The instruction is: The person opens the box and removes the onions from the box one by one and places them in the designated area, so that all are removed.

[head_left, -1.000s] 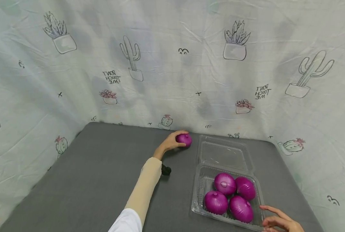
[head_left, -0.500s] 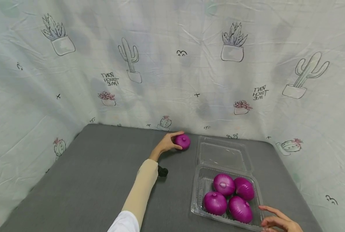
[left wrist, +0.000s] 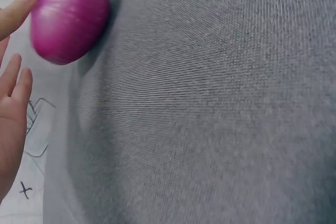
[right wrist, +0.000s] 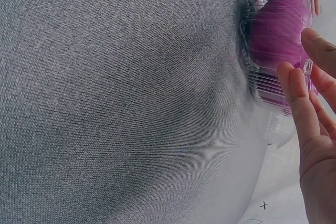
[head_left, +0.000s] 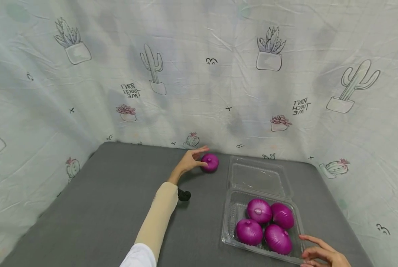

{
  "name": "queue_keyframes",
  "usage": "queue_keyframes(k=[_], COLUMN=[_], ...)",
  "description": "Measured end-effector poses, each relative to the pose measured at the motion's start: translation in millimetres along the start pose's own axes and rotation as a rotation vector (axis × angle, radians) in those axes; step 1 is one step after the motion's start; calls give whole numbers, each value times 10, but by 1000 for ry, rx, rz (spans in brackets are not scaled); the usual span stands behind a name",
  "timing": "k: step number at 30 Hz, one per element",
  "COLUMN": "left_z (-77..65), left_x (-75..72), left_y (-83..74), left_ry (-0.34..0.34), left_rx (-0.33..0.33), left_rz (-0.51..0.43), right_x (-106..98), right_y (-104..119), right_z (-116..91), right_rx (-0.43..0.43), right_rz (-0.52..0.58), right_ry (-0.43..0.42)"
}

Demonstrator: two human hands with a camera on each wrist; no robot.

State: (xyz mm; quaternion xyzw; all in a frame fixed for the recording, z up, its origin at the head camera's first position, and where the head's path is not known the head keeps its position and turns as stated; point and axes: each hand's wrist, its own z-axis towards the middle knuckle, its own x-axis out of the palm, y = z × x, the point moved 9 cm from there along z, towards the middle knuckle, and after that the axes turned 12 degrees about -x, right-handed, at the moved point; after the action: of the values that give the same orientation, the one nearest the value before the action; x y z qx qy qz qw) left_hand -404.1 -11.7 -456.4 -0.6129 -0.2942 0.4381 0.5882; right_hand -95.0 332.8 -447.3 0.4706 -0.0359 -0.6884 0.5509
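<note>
In the head view, my left hand [head_left: 189,159] reaches to the back of the table, beside a purple onion [head_left: 210,163] on the cloth. Its fingers stand spread and off the onion, while the thumb tip overlaps the onion's near side. Up close in the left wrist view, one digit lies right at the edge of the onion [left wrist: 71,18]. My right hand [head_left: 326,254] is at the right edge of a clear plastic clamshell box [head_left: 230,222], its fingertips at the rim. Several purple onions [head_left: 249,232] sit inside the box, also visible through its ribbed wall [right wrist: 278,30].
The box's clear lid [head_left: 257,176] lies folded back flat behind it. A dark strap-like piece [head_left: 184,195] shows at my left wrist. Grey cloth [head_left: 95,207] covers the table, and a printed cactus curtain [head_left: 199,92] rises behind its back edge.
My left hand has loosened its hold on the lone onion and drawn slightly left, its fingers opening away. The onion shifted slightly left. My right hand has stayed at the box.
</note>
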Motion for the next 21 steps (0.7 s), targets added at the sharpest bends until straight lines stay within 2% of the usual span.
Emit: queue_keyframes(k=[4, 6, 9, 14, 17, 21], left_z=[-140, -202, -246, -322, -415, -555], left_x=[-21, -18, 23, 228, 374, 524], left_y=[-193, -283, -317, -287, -304, -338], left_ry=[-9, -14, 0, 116, 181, 230], left_rx=[64, 97, 129, 141, 143, 144], left_rz=[-65, -87, -114, -137, -122, -98], right_x=[-8, -18, -24, -6, -5, -7], right_y=[-13, -39, -75, -100, -84, -35], right_z=[-13, -24, -48, -72, -49, -3], right_rx=[47, 111, 217, 343, 362, 283], right_rz=[-25, -43, -62, -30, -32, -9], right_ry=[-19, -36, -53, -37, -36, -53])
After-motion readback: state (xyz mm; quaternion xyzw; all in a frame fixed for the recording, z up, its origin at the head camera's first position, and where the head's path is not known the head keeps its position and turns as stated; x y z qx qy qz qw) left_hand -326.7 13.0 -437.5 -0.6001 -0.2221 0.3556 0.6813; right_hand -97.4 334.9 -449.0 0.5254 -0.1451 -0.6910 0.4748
